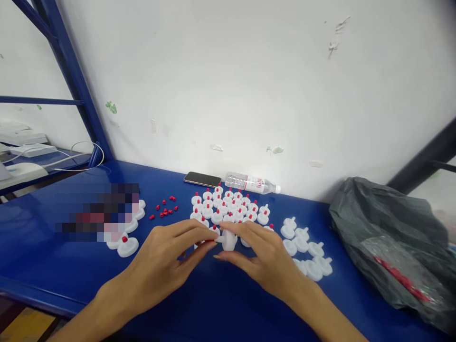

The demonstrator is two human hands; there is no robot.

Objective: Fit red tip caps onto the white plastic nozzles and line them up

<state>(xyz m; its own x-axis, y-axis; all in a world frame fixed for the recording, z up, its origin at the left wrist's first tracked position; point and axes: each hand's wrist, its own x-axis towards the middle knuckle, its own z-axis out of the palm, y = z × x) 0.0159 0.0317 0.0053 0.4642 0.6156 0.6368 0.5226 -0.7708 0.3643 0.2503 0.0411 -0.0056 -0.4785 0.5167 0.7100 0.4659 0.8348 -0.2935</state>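
Note:
Between my two hands a white nozzle cap (228, 240) is held on its side, its spout pointing left. My right hand (260, 249) grips its round base between thumb and fingers. The fingertips of my left hand (178, 249) are pinched at the spout's tip; a bit of red shows there, mostly hidden by the fingers. Just behind stand several white caps with red tips (218, 216). Small loose red tips (165, 212) lie to the left. On the right are several white caps without red tips (301, 243).
A black phone (202, 179) and a clear bottle (249, 183) lie by the wall. On the right a dark plastic bag (384, 228) bears a clear bag of red pieces (402, 278). At left, more white caps (128, 246) sit beside a blurred patch. A blue frame post (76, 71) rises behind.

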